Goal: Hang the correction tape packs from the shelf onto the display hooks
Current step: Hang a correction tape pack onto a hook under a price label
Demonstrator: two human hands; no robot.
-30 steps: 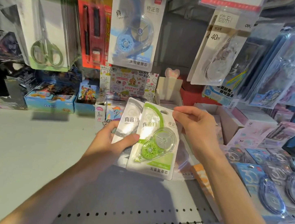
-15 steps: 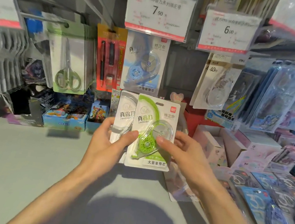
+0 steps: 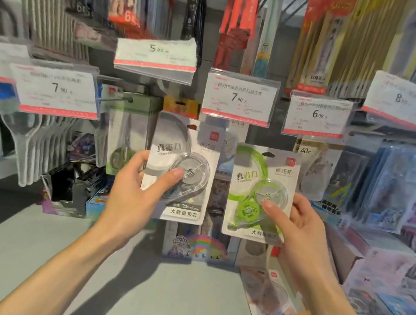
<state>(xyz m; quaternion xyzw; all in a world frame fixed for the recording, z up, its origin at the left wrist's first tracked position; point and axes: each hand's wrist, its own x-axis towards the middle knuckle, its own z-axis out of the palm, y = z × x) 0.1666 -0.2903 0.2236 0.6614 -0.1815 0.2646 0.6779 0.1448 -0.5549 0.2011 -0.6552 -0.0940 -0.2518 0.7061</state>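
My left hand [image 3: 133, 195] holds a grey correction tape pack [image 3: 181, 167] upright, thumb across its clear blister. My right hand [image 3: 295, 228] holds a green correction tape pack [image 3: 261, 191] beside it, a little lower and apart from the grey one. Both packs are raised in front of the display hooks, just below the 7.90 price tag [image 3: 239, 97]. A hanging pack behind that tag is mostly hidden by the grey pack. More packs lie on the shelf [image 3: 28, 252] at the lower right [image 3: 267, 296].
Price tags hang in a row: 7.90 [image 3: 56, 90], 5.00 [image 3: 157, 56], 6.00 [image 3: 318, 116]. A bare hook [image 3: 117, 98] juts out left of centre. Scissors packs [image 3: 127, 135], a 40m tape pack [image 3: 314, 169] and blue packs [image 3: 397, 189] hang around. Boxes [image 3: 68, 191] stand at the back.
The two packs, held stacked in my left hand, are now split: my right hand took the green one. Both were lifted toward the hooks and the view tilted up.
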